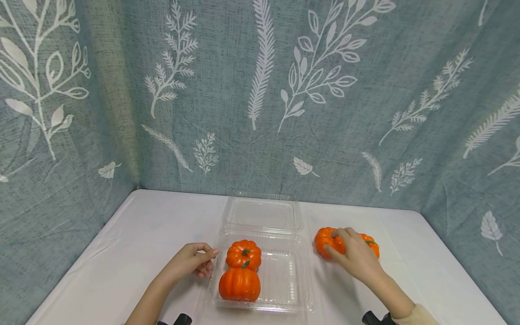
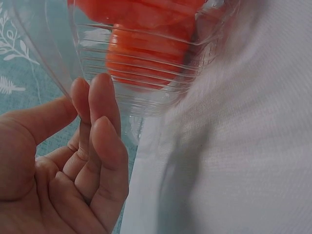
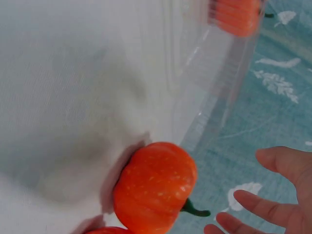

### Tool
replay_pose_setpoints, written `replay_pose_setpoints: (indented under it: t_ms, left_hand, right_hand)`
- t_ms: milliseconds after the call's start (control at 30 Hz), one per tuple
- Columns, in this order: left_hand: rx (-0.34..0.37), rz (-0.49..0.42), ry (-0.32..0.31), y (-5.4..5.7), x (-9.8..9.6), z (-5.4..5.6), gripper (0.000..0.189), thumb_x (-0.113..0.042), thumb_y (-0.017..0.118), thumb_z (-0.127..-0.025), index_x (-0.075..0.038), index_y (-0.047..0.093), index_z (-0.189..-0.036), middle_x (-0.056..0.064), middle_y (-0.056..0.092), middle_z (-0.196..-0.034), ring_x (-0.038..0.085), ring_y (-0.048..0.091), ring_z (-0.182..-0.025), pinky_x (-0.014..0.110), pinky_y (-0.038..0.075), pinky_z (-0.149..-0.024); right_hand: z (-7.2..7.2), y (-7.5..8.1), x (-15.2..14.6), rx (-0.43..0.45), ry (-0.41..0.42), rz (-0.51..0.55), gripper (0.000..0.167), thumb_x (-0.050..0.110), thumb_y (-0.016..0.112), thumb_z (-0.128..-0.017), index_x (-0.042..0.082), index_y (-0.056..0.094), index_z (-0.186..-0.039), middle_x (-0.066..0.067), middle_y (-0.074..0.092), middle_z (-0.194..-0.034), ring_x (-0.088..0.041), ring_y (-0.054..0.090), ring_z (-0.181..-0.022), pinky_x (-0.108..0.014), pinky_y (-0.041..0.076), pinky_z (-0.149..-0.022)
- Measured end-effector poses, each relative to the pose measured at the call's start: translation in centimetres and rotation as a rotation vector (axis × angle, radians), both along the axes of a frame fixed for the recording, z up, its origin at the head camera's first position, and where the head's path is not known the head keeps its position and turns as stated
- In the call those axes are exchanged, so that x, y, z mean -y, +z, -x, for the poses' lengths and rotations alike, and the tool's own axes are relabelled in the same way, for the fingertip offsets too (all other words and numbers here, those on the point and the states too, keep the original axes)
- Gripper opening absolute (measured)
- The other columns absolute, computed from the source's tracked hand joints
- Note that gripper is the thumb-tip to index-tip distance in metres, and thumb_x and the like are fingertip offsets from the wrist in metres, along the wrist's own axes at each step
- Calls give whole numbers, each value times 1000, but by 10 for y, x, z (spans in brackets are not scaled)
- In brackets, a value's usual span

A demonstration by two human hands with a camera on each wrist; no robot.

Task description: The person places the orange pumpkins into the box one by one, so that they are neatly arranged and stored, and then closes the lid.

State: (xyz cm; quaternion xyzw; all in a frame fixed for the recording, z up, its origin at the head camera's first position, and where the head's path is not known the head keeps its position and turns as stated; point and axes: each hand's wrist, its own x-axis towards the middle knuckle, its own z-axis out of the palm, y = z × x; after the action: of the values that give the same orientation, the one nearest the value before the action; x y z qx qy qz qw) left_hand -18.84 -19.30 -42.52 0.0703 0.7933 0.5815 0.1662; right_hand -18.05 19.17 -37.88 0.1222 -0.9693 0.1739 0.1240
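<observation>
A clear plastic clamshell container point(image 1: 280, 280) lies on the table with its lid point(image 1: 262, 214) folded back. Two orange toy pumpkins fill its left side: a rear pumpkin point(image 1: 243, 253) and a front pumpkin point(image 1: 239, 285). My left hand point(image 1: 192, 261) pinches the container's left rim between thumb and fingertips, palm showing in the left wrist view. To the right of the container, my right hand point(image 1: 353, 253) hovers with fingers spread over a loose pumpkin point(image 1: 322, 241); another pumpkin point(image 1: 370, 245) sits partly hidden behind it. In the right wrist view the fingers stand apart from the green-stemmed pumpkin point(image 3: 153, 187).
A white cloth covers the table point(image 1: 162, 216). Blue-green curtains point(image 1: 227, 90) with white leaf prints rise along the back and both sides. Dark wrist-camera parts point(image 1: 183, 319) show at the bottom edge.
</observation>
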Motion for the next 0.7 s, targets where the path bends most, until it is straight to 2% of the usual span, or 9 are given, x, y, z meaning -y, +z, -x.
replay_pose_setpoints:
  t_ms: [300, 700]
  left_hand:
    - [0, -4, -8, 0, 0, 0, 30, -27, 55, -93, 3, 56, -88, -2, 57, -61, 9, 58, -51, 23, 49, -52]
    - [-3, -11, -17, -1, 1, -1, 32, -29, 55, -93, 4, 56, -89, -1, 58, -61, 9, 59, -51, 23, 50, -52]
  right_hand:
    - [11, -6, -4, -2, -24, -8, 38, 29, 68, -83, 2, 60, -110, -17, 58, -110, -33, 56, -101, -48, 48, -79]
    - [20, -9, -5, 28, -25, -7, 37, 25, 68, -83, 3, 59, -112, -18, 56, -113, -35, 54, -102, -49, 47, -82]
